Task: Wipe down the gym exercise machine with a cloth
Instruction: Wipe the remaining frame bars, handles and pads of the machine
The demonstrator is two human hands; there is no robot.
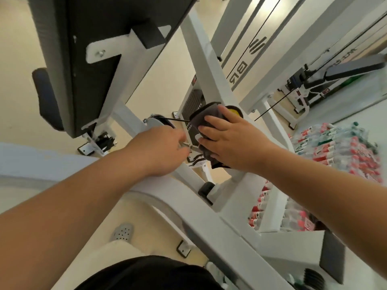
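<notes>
You're mid-wipe: your right hand (228,143), fingers flat and spread, presses the dark cloth (206,115) onto the machine's white frame (209,76), just beside the weight stack (191,105). Below the stack, your left hand (161,149) curls round a small metal fitting (185,145). Next, probably, slide the cloth along with steady pressure.

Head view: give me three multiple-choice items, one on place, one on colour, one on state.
1. Where is the cloth?
A) on the floor
B) under the right hand, against the white machine frame
C) hung on a hook

2. Cloth colour?
A) red
B) white
C) dark grey

3. Right hand's fingers?
A) spread flat on the cloth
B) clenched, empty
C) off the machine

Answers: B, the hand covers it at the frame; C, dark grey fabric shows past the fingers; A, the fingers lie straight over it.
</notes>
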